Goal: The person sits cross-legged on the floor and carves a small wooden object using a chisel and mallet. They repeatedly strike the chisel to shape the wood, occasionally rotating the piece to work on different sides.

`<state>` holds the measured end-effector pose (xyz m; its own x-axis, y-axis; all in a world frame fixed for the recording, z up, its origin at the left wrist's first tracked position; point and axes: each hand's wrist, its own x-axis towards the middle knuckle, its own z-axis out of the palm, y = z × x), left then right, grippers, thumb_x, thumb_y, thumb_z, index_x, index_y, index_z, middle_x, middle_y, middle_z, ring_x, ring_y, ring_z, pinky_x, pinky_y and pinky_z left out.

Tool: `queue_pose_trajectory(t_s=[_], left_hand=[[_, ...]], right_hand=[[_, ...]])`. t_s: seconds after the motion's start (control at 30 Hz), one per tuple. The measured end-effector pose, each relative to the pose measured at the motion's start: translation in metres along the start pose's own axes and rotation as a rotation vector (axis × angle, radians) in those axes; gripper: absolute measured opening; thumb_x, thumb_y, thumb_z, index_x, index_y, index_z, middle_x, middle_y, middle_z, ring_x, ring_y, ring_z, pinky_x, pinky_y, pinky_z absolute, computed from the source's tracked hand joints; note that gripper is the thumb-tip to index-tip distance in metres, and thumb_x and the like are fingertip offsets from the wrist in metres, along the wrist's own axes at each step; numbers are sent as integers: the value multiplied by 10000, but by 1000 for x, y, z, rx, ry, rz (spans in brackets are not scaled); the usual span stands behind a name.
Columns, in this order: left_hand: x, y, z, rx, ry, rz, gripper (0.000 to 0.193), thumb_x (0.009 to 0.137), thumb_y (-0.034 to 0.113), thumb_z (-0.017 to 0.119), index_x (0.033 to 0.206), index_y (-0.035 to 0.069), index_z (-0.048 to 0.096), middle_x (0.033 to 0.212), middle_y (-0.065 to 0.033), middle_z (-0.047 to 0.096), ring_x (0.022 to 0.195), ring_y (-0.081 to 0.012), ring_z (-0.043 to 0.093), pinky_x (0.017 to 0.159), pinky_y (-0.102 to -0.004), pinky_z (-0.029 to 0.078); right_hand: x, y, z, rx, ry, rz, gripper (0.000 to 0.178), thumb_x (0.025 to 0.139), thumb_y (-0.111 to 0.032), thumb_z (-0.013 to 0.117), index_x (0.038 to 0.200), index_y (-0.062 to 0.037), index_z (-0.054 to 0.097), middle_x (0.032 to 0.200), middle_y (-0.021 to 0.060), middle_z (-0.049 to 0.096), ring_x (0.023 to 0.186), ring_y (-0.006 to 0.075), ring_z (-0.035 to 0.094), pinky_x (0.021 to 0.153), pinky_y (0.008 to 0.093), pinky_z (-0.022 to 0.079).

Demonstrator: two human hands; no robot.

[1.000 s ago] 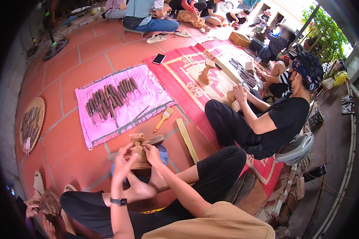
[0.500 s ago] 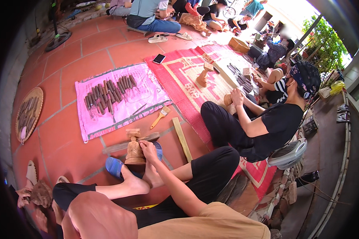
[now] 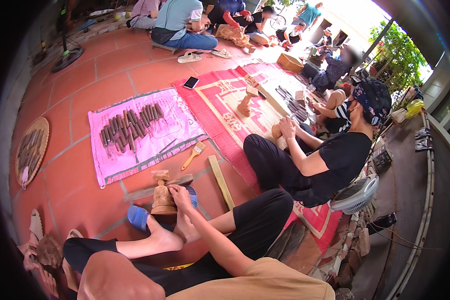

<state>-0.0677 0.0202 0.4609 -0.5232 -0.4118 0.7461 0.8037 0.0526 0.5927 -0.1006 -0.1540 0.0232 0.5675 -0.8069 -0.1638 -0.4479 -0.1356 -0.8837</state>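
Note:
A pale carved wooden figure (image 3: 163, 199) with a narrow neck and a block-like top stands upright on the floor between my feet. My right hand (image 3: 181, 196) reaches to its right side at upper-body height, fingertips pinched together against or right beside the wood. Whatever the fingertips hold, if anything, is too small to make out. At the lower left edge, very near the camera, my left hand (image 3: 121, 277) appears as a large rounded skin shape, its fingers hidden. Blue slippers (image 3: 138, 217) flank the figure, and a wooden stick (image 3: 150, 192) lies just behind it.
Several carving tools (image 3: 130, 127) lie on a pink sheet (image 3: 105, 167). A flat brush (image 3: 192, 156) and wooden slat (image 3: 220, 180) lie nearer. A round basket (image 3: 45, 145) of tools is at left. On the red mat (image 3: 225, 130), a person (image 3: 330, 155) sits holding a wooden piece.
The whole view has shifted slightly, moving most things left in the picture. My right hand stays at the figure's side with its fingers pinched.

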Motion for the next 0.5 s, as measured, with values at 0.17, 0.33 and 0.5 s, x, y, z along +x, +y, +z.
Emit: queue_pose_trajectory(t_s=[0.17,0.33,0.5], left_hand=[[-22,3,4,1,118,107,345,874,236,643,1125,4,604,842,-70,610,637,-148,579,505,-252,437],[-70,8,7,69,310,332,336,868,175,640,1150,4,576,887,-49,600,705,-120,581,559,-230,452],[-146,-28,-26,184,1024,650,342,862,114,636,1174,3,547,932,-27,589,772,-92,582,614,-209,466]], right_hand=[[-1,-1,3,25,1,-31,279,896,-256,552,1060,-76,689,1015,180,673,980,356,638,843,394,497],[2,1,7,-27,14,-30,277,890,-250,567,1070,-82,694,883,123,707,793,245,677,737,349,508],[7,-2,9,55,30,-42,279,893,-247,558,1067,-59,670,943,145,694,874,280,669,782,363,500]])
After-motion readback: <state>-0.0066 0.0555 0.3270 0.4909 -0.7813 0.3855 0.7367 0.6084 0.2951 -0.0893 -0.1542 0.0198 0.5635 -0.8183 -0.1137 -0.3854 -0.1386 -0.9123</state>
